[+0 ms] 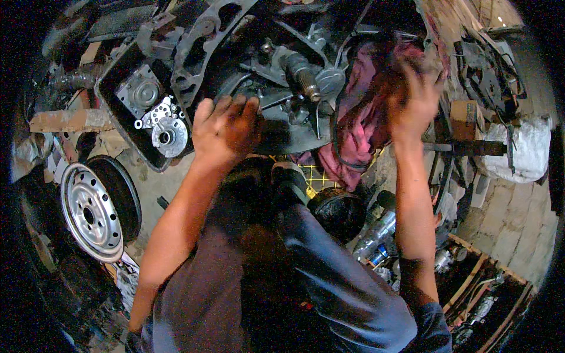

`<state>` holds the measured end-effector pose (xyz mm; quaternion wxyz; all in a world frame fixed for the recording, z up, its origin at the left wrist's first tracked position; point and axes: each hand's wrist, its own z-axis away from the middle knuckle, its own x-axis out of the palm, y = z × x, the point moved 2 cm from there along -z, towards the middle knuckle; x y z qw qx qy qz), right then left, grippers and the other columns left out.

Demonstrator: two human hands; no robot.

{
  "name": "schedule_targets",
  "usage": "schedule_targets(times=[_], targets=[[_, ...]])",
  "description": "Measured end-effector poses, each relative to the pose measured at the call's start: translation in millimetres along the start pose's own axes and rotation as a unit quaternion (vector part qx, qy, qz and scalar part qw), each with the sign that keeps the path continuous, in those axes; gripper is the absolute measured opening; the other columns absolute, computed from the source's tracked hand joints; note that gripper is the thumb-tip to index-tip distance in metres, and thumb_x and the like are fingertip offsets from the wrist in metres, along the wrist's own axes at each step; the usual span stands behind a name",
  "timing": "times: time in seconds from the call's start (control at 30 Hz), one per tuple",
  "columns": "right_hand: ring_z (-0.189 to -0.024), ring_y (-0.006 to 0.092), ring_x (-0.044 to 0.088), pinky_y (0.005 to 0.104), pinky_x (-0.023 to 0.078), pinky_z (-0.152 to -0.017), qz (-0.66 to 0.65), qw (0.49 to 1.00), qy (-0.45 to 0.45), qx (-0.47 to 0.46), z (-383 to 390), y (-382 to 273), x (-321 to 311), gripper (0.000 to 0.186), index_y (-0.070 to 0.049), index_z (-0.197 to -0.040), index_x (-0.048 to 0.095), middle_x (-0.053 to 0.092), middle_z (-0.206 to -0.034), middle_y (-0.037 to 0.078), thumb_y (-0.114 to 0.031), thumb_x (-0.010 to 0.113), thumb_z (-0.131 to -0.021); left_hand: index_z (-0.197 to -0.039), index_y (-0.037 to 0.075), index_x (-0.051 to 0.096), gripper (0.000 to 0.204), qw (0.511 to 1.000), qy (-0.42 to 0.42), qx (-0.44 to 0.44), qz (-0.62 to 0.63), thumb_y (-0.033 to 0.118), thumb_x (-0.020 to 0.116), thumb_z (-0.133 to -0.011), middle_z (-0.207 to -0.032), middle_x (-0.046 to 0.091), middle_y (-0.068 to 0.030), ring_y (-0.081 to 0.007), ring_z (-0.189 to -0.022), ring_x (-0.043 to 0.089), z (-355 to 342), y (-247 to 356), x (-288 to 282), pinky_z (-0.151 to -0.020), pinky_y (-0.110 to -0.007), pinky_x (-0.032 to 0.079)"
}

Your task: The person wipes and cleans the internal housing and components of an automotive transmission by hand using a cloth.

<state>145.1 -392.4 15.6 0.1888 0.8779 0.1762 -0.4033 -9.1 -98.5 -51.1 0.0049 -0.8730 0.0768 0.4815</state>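
Observation:
My left hand (228, 129) has its fingers curled down at the near edge of a dark metal pan (297, 136); what they close on, if anything, is hidden. Oily metal parts lie in the pan, among them a ribbed shaft-like piece (305, 79). My right hand (414, 109) is smeared by motion over a crumpled dark red cloth (360, 132). Whether it touches the cloth is unclear. Left of my left hand, a black tray (112, 112) holds a silver metal housing (170, 136) with a round bore and a greyish round-centred part (144, 93).
A silver wheel rim (91, 212) leans at the left. A black round container (336, 215) stands by my feet, near a yellow wire crate (318, 176). At right are a cardboard box (465, 120), a white sack (518, 150) and a wooden crate (491, 276) of parts.

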Motion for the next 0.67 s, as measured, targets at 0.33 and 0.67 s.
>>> schedule_targets(times=[0.33,0.67], targets=[[-0.138,0.0357,0.047,0.0512,0.025,-0.124,0.048,0.972,-0.223,-0.065,22.5,-72.4,31.1,0.065,0.005,-0.139,0.054,0.057,-0.139,0.022,-0.034,0.067,-0.089,-0.098,0.015,0.069,0.021,1.000,0.017,-0.009,0.020,0.025,0.073,-0.080,-0.092,0.071,-0.0017,-0.0212,-0.083,0.066,-4.9,1.0,-4.6,-0.069,-0.040,0.043],[-0.142,0.0361,0.043,0.0551,0.021,-0.125,-0.026,0.946,-0.317,-0.061,123.2,-88.9,35.9,0.076,0.004,-0.158,0.030,0.045,-0.156,0.018,-0.022,0.060,-0.093,-0.099,0.015,0.071,0.020,0.999,0.037,0.029,0.002,0.023,0.074,-0.081,-0.095,0.074,-0.0033,-0.0224,-0.086,0.070,1.2,-2.3,-10.9,-0.072,-0.041,0.048]])
